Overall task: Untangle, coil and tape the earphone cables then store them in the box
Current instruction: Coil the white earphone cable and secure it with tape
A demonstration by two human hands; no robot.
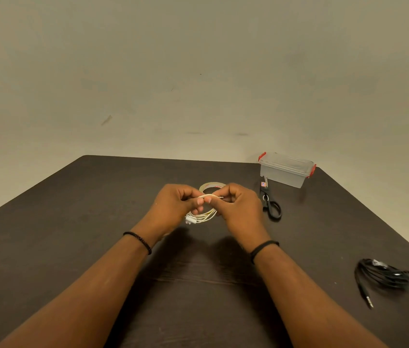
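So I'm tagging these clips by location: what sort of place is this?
Probably a plain indoor room set up for a tabletop task, not a real workshop: a dark wooden table against a bare beige wall, holding only a clear storage box, scissors and earphone cables.

A dark wood-grain table (78, 222) fills the lower view, its far corner rounded. Behind it rises a plain beige wall (198, 71), faintly scuffed, perhaps smudged. Light is dim and even.
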